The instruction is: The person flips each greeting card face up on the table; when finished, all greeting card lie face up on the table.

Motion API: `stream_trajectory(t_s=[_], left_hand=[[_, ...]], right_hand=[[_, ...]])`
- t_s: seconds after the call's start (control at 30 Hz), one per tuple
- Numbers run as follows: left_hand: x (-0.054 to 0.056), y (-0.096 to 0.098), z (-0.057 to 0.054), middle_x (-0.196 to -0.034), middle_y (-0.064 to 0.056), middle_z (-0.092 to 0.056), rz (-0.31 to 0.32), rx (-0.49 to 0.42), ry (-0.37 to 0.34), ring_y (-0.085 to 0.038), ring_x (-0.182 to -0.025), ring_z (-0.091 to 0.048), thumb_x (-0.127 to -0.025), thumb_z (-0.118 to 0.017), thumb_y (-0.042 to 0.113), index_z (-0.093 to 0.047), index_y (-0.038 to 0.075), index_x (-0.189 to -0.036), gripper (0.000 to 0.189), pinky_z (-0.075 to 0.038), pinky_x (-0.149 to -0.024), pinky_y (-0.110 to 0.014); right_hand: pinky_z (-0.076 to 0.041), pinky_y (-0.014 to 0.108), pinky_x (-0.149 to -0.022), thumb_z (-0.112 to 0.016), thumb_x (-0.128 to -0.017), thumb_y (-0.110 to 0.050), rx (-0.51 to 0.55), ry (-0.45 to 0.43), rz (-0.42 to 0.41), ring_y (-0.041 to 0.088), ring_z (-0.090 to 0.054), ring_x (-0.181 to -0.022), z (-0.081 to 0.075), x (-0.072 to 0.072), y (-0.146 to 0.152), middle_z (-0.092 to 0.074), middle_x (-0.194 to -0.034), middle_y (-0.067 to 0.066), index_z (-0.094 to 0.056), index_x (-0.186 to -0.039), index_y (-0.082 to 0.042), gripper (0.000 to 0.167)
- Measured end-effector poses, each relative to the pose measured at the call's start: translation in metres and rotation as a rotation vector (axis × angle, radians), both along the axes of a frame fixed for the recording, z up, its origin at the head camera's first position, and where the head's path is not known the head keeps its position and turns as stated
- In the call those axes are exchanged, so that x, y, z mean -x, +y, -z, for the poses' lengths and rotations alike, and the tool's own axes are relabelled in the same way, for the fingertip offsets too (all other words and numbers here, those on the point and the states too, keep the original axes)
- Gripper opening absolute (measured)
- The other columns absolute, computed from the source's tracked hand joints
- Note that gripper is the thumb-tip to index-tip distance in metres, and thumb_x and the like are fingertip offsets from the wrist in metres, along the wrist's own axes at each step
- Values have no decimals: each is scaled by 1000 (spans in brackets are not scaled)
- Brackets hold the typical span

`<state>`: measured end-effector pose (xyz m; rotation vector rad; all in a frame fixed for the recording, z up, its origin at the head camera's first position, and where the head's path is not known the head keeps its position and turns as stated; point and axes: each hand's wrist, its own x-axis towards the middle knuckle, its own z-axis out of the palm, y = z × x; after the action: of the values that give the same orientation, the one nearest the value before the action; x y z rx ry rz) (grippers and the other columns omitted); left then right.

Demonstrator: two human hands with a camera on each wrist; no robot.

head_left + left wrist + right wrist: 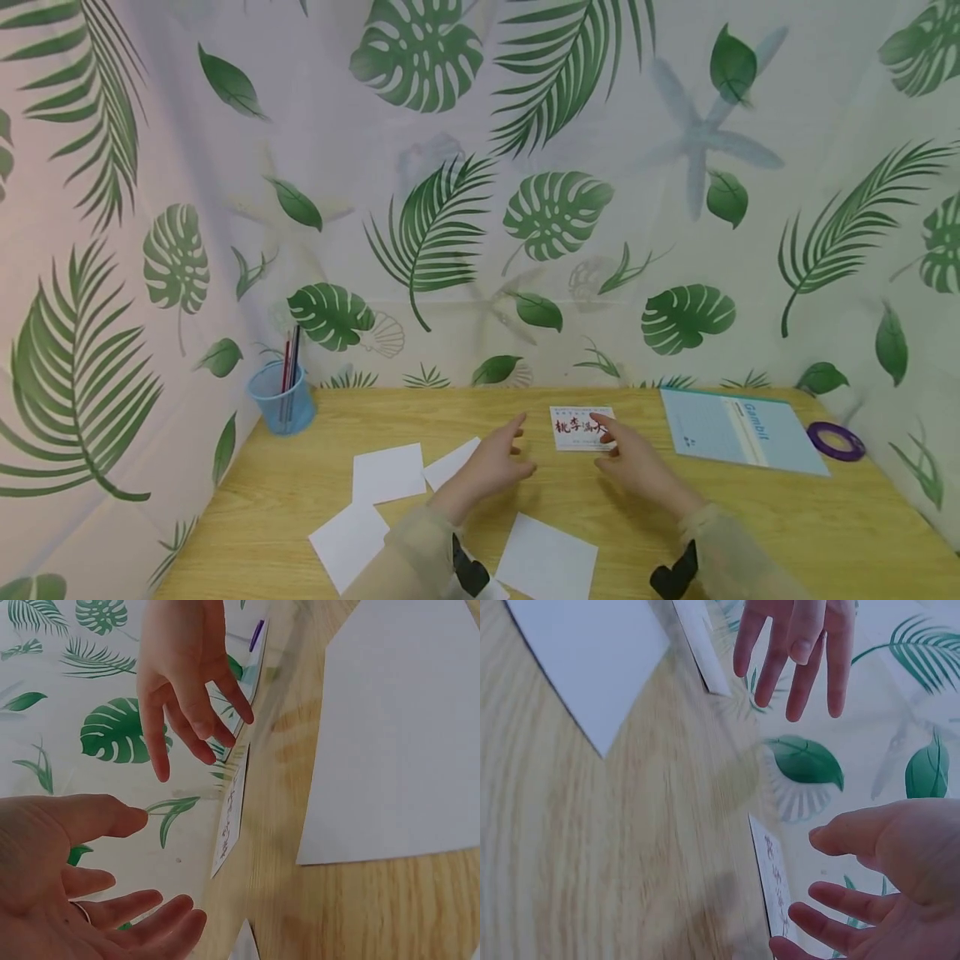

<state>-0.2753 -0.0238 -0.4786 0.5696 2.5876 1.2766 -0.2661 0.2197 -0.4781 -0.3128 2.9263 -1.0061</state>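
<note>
A white card with red Chinese characters [573,429] lies flat near the back of the table. Just left of it and nearer the front hovers my left hand [491,462], fingers spread and nothing in it. On the other side, my right hand [641,467] overlaps the card's right edge in the head view, its fingers loosely bent and holding nothing. Both palms face each other across a gap. In the right wrist view the right hand [885,885] is beside the card [771,881]. A ring shows on one finger of the left hand [90,892].
Several blank white sheets [388,473] lie at the left and front of the wooden table [787,525]. A blue cup [281,408] with pencils stands back left. At the right are a light-blue notebook [738,429] and a purple tape ring [817,447]. Leaf-patterned cloth [465,350] hangs behind.
</note>
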Motion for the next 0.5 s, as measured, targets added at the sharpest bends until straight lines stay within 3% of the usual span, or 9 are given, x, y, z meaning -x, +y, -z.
stream_trajectory(t_s=[0.23,0.5], left_hand=[[-8,-19,-2,-144,-24,-50,28,-30,8,-38,-117,-62,-89,-71,13,-32,5,-153,76,-54,-94,-46],[-13,-30,-4,-145,-22,-50,24,-17,12,-37,-117,-61,-89,-71,15,-33,5,-153,75,-56,-90,-43]], right_hand=[[-55,47,-86,-70,-87,-6,-9,-27,-34,31,-62,-103,-5,-15,-10,-61,-123,22,-40,-149,-7,70],[-55,46,-84,-73,-85,-6,-39,27,-108,27,-62,-95,1,-26,-8,-61,-119,22,-41,-147,-3,70]])
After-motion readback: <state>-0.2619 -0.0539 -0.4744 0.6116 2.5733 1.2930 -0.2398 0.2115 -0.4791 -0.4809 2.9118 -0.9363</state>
